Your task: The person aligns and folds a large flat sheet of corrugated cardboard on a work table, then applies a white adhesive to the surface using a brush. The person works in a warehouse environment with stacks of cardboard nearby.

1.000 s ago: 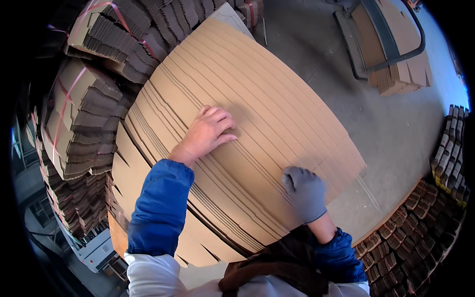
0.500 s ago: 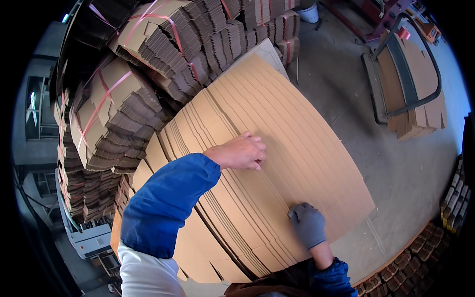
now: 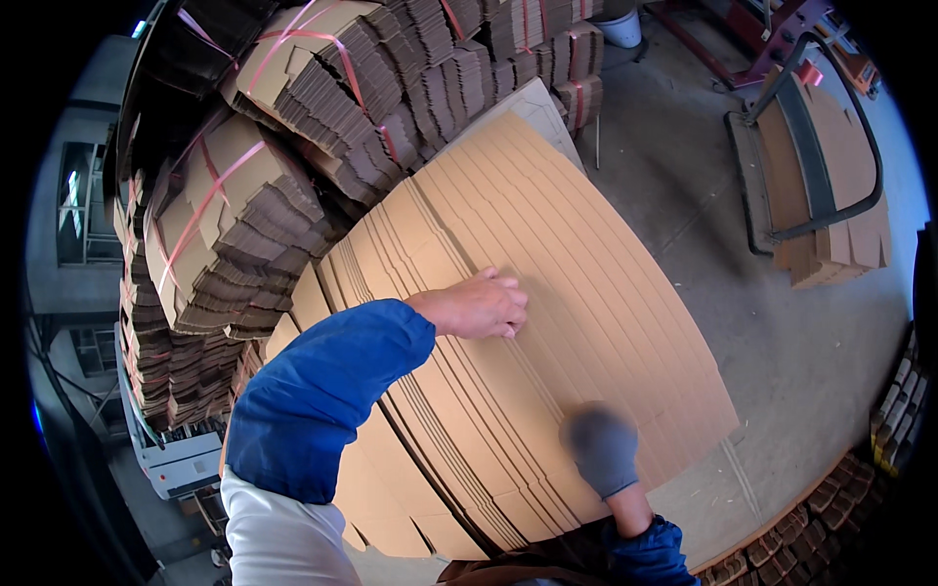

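Observation:
A fanned spread of brown cardboard sheets [image 3: 596, 322] lies in front of me, their edges overlapping in long slanted rows. On its middle rests my left hand [image 3: 481, 305], bare, with fingers curled down and closed at the edge of one cardboard sheet. The fingertips are partly hidden. My right hand [image 3: 601, 451], in a grey glove, is over the near right part of the spread. Motion smears its fingers, so their state does not show. Blue sleeves cover both forearms.
Tied bundles of flat cardboard [image 3: 225, 195] are stacked at the left and far side. At far right stands a trolley [image 3: 811, 166] carrying cardboard. A white bucket [image 3: 621, 29] sits on the floor at the back. More dark stacked pieces [image 3: 811, 518] lie at the lower right.
My right hand has shifted slightly and is now more blurred. The left hand stays almost in place on the cardboard. The whole view has moved a little.

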### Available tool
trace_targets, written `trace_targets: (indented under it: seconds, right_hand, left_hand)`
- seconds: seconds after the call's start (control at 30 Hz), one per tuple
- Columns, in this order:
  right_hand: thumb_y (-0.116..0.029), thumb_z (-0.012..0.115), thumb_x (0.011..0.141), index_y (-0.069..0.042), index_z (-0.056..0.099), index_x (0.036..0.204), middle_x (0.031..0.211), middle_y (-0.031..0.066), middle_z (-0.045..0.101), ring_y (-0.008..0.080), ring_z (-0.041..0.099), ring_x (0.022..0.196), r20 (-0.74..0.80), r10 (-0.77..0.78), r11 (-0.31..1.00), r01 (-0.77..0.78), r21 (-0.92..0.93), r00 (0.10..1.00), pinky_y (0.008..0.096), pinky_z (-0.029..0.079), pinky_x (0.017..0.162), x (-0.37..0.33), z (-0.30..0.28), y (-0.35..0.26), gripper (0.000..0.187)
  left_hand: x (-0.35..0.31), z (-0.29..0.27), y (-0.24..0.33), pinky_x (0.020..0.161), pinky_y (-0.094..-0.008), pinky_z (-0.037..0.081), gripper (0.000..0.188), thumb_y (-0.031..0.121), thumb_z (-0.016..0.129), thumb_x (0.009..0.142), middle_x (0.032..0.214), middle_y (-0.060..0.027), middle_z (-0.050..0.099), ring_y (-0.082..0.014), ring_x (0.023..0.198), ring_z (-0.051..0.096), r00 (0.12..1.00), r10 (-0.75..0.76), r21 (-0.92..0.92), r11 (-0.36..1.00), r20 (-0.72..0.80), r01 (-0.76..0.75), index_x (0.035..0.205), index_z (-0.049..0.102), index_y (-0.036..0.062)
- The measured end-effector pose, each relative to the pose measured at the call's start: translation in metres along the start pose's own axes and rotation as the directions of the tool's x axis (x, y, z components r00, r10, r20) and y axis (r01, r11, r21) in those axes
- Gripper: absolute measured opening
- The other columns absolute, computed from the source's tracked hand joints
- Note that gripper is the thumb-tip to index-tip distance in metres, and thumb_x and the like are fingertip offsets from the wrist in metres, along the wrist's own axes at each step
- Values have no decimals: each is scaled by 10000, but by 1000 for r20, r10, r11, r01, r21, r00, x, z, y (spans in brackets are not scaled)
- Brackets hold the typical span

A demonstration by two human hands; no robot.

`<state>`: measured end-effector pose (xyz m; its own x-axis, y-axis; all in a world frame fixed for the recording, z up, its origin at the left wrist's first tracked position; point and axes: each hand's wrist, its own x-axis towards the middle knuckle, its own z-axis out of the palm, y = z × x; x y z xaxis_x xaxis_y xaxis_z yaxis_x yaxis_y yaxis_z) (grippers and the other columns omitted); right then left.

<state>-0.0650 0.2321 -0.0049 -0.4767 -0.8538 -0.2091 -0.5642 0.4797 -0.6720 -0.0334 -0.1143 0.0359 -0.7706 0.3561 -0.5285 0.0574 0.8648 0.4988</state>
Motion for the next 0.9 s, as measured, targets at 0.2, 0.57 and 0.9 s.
trace_targets:
  seconds: [0.2, 0.57, 0.9]
  right_hand:
    - [-249, 655, 857, -120, 675, 806, 885, 119, 655, 348, 663, 792, 51, 85, 996, -87, 33, 995, 475, 538, 674, 5, -8, -8, 139]
    - [-275, 632, 885, -110, 667, 838, 909, 128, 657, 348, 669, 809, 90, 107, 994, -108, 6, 990, 479, 553, 682, 6, -6, -7, 175]
    - [-241, 622, 905, -69, 629, 892, 953, 151, 649, 351, 670, 842, 122, 100, 993, -91, -78, 988, 467, 561, 723, 8, -8, -12, 173]
  left_hand:
    - [-1, 3, 2, 958, -449, 338, 97, 273, 658, 945, 970, 24, 574, -180, 1080, 510, 1000, -19, -41, 999, -20, 19, 917, 680, 183]
    - [-5, 3, 7, 988, -450, 347, 97, 240, 664, 943, 943, 24, 571, -185, 1065, 516, 996, -60, -65, 996, -69, 56, 889, 648, 161]
    - [-28, 75, 71, 1216, -596, 200, 657, 371, 745, 878, 1538, -60, 415, -270, 1484, 312, 723, -468, -100, 866, -508, 490, 1446, 495, 152]
